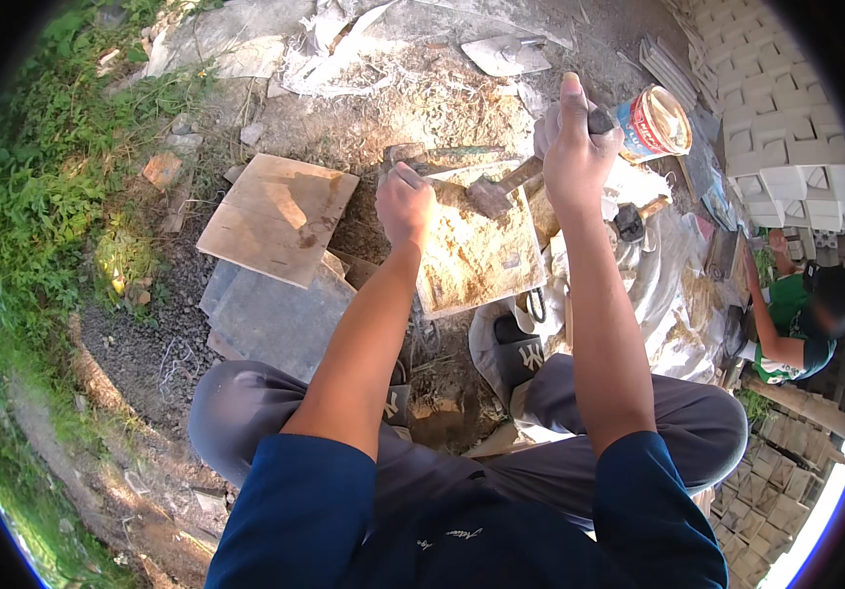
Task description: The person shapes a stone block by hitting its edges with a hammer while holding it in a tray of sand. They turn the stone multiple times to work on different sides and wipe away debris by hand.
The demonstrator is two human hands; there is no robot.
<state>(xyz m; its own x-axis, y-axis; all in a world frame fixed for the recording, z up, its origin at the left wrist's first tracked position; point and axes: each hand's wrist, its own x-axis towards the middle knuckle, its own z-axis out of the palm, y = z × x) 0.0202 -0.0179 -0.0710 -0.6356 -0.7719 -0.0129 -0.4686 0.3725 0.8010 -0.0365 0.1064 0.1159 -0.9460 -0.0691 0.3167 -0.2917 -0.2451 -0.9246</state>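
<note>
My right hand (579, 147) is closed round the handle of a hammer (489, 197), thumb along the grip. The hammer's head is over a square slab (476, 285) between my feet, coated with sandy yellow dust. My left hand (406, 204) is closed at the slab's far left corner; what its fingers hold is hidden. Just beyond them lies a tool with a dull metal head (405, 152) and a greenish handle. A pale brown square tile (270, 211) rests on grey slabs (290, 319) to the left.
A paint bucket (653, 123) stands at the far right, with a second hammer (629, 223) nearer on white sacking (673, 314). A trowel (506, 54) lies at the back. Another person (800, 324) crouches at right near stacked pale blocks (786, 128). Plants (39, 216) grow at left.
</note>
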